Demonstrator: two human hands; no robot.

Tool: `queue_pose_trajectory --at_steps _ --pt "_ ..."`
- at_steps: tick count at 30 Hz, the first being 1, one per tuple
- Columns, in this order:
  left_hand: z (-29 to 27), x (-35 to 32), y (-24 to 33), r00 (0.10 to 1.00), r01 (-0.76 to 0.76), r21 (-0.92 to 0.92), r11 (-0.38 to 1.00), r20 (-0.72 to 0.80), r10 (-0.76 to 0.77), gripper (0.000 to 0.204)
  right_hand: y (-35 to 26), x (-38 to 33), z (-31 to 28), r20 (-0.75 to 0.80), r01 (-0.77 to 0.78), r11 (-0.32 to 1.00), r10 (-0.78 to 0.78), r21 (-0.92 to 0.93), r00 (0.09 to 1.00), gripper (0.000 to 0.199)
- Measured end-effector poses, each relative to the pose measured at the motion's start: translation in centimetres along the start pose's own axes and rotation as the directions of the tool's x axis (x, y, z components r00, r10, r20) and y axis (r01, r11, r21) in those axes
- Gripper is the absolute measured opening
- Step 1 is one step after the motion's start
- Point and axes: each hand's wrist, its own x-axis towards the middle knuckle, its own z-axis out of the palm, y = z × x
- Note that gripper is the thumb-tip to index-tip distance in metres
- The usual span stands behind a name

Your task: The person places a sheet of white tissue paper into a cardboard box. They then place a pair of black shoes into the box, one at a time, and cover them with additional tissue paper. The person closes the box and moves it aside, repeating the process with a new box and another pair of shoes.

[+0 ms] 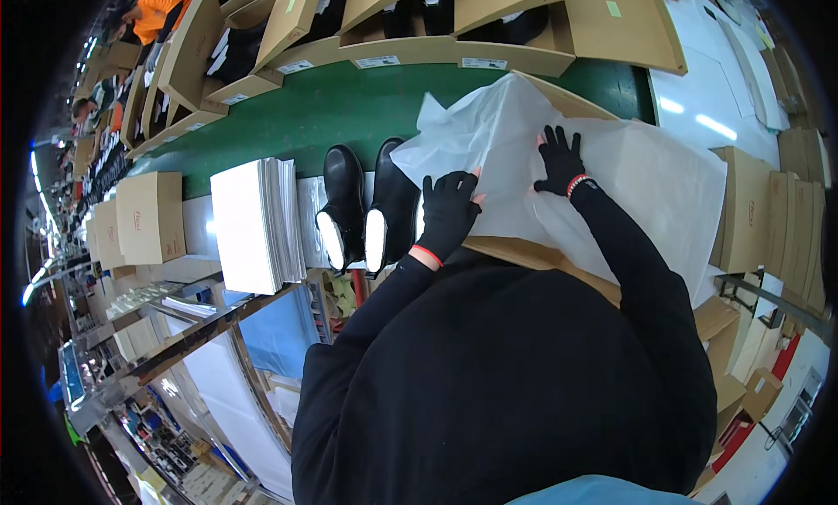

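A large sheet of white tissue paper (650, 178) lies spread over an open brown cardboard box (537, 254), whose edges show above and below it. My right hand (560, 162), in a black glove with bare fingertips, rests on the paper with its fingers spread. At the paper's left part is my left hand (449, 212), gloved alike, its fingers apart on the sheet. Just left of it stands a black ankle boot (394, 191), with its mate (345, 191) beside it; both have white paper at the heel side. What lies under the tissue is hidden.
Left of the boots stands a stack of white paper sheets (249, 226). Closed brown boxes (150, 217) stand farther left. Along the far side of the green belt (288, 116), several open boxes (380, 47) hold black footwear. A person in orange (161, 12) is at the far left.
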Motion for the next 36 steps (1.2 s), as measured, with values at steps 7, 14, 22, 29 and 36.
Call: queue_pose_trajectory --at_steps 7,14,22,29,36 --pt "0.0 -2.6 -0.1 0.983 0.135 -0.129 0.983 0.14 -0.116 0.051 -1.4 -2.0 -0.5 0.1 -0.017 0.999 0.021 -0.037 0.995 0.124" --pt "-13.5 -6.8 -2.7 0.914 0.292 -0.369 0.883 -0.163 -0.37 0.06 -4.0 -4.8 0.0 0.13 0.04 0.988 -0.06 0.149 0.99 0.137" --pt "-10.7 -18.9 -9.3 0.802 0.58 -0.223 0.784 -0.01 -0.597 0.084 -7.0 -4.6 0.8 0.065 0.028 0.995 -0.035 0.098 0.997 0.149" --pt "-15.4 -14.4 -11.2 0.397 0.529 -0.544 0.652 -0.52 -0.756 0.04 -5.2 -4.7 -0.5 -0.01 0.044 0.987 -0.043 0.156 0.999 0.128" --pt "-30.0 -9.8 -3.8 0.736 0.297 -0.837 0.459 -0.105 -0.669 0.039 -3.8 -9.2 -16.1 -0.443 0.499 0.269 -0.244 0.824 0.863 0.074"
